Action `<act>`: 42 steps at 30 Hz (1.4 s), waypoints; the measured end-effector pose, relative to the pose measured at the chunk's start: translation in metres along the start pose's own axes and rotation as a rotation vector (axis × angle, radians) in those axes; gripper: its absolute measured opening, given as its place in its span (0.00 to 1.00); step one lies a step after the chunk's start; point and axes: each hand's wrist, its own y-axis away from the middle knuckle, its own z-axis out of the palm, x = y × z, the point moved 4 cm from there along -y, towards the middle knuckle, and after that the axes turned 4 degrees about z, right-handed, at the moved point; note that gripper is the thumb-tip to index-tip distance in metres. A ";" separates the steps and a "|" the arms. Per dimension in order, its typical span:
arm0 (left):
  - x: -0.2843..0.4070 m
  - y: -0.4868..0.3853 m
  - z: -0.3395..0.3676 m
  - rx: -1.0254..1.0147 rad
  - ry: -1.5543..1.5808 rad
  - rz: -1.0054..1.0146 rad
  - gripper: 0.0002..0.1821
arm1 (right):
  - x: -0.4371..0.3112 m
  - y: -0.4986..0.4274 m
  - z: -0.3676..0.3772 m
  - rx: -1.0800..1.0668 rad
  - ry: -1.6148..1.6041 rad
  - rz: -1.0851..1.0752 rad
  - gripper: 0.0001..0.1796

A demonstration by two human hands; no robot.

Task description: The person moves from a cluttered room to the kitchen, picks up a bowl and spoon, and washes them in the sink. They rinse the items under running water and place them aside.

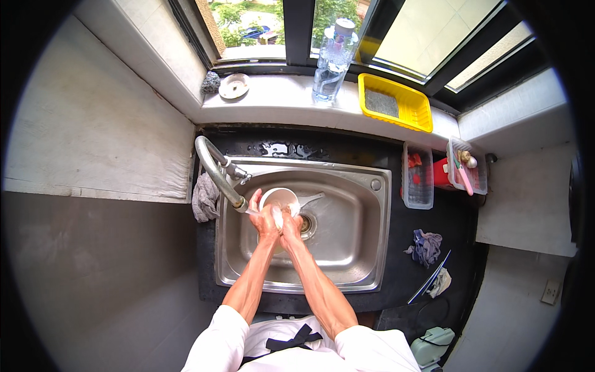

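Over the stainless-steel sink [346, 218], my left hand [264, 222] holds a white bowl [280, 193] by its near left side. Close against it, my right hand [291, 226] grips a white, wet thing [277, 215] at the bowl's near edge; I cannot tell whether it is cloth or sponge. Water runs from the curved metal faucet [218, 176] onto my left hand. A pale spoon [312, 199] lies in the basin beyond my right hand, near the drain [306, 224]. Part of another pale dish seems to show beneath my wrists, mostly hidden.
A grey rag [205, 197] lies left of the sink. Plastic containers [417, 179], one with a pink-handled knife [464, 179], stand right. A crumpled cloth [425, 248] rests nearer. The windowsill bears a water bottle [331, 69], a yellow tray [420, 111] and a small dish [234, 86].
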 end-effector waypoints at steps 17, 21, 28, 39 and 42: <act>0.019 -0.015 0.002 -0.312 -0.233 0.051 0.26 | -0.077 0.012 0.016 -0.119 1.045 -0.787 0.11; -0.003 0.007 0.004 -0.013 0.060 -0.094 0.27 | -0.009 0.010 -0.005 0.078 0.205 -0.018 0.15; 0.018 -0.027 -0.026 -0.475 -0.408 0.002 0.16 | -0.051 0.030 0.012 -0.348 0.868 -0.682 0.19; 0.033 -0.015 0.000 -0.420 -0.312 0.187 0.32 | -0.075 0.012 0.019 -0.173 1.006 -0.830 0.19; 0.006 -0.008 -0.006 -0.163 -0.137 0.097 0.31 | -0.038 0.009 -0.001 0.000 0.565 -0.549 0.16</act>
